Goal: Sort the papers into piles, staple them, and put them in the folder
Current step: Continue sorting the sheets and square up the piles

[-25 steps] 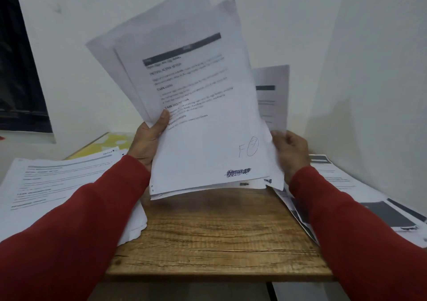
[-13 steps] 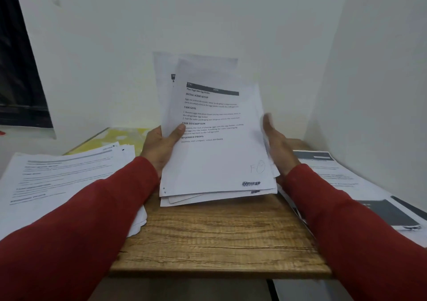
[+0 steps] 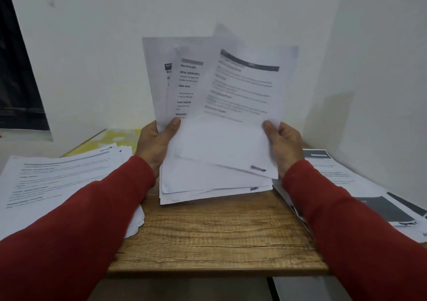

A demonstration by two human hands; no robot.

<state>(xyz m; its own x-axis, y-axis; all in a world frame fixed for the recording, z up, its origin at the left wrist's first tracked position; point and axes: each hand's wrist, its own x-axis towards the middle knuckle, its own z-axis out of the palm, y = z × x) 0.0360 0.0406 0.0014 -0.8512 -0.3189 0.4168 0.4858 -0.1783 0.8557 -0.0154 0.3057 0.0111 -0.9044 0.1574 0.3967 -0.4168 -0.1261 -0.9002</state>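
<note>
A stack of printed papers (image 3: 182, 180) stands tilted upright over the middle of the wooden table (image 3: 215, 243). My left hand (image 3: 156, 143) grips the stack at its left edge, thumb on the front. My right hand (image 3: 284, 146) pinches the front sheet (image 3: 235, 127) at its right edge, and that sheet is fanned to the right away from the sheets behind it. A pile of papers (image 3: 60, 180) lies on the left of the table and another pile (image 3: 360, 185) lies on the right. A yellow folder (image 3: 111, 139) lies behind the left pile, mostly covered.
White walls close the table in at the back and on the right. A dark window (image 3: 16, 81) is at the far left. The table's front edge (image 3: 217, 270) is near me.
The stack was squared between both hands half a second ago. Now my right hand has taken the front sheet and drawn it to the right, fanning the sheets behind it.
</note>
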